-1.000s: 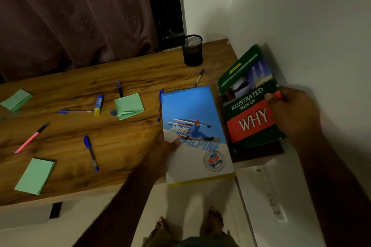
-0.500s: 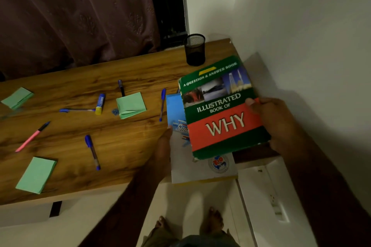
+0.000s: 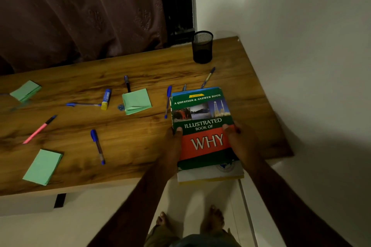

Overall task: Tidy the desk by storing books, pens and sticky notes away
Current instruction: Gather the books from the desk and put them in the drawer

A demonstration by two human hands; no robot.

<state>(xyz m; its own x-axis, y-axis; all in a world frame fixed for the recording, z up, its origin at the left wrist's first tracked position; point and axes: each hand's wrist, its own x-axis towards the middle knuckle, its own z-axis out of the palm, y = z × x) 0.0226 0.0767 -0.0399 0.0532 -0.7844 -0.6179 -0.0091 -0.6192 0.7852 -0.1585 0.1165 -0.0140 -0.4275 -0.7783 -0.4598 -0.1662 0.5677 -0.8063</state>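
A green and red book titled "Illustrated Book of Why" lies stacked on the blue and white book, whose lower edge sticks out past the desk's front. My left hand grips the stack's left side, thumb on the cover. My right hand grips the right side, thumb on the cover too. Several pens lie on the wooden desk: a blue one, a pink one, another blue one. Green sticky note pads lie about.
A black mesh pen cup stands at the desk's far right. A glue stick lies mid-desk, and two more pens behind the books. A white wall borders the desk's right; a curtain hangs behind.
My right hand brought the green book from the wall side leftward and laid it on the blue book. My left hand shifted to grip the stack's left edge.
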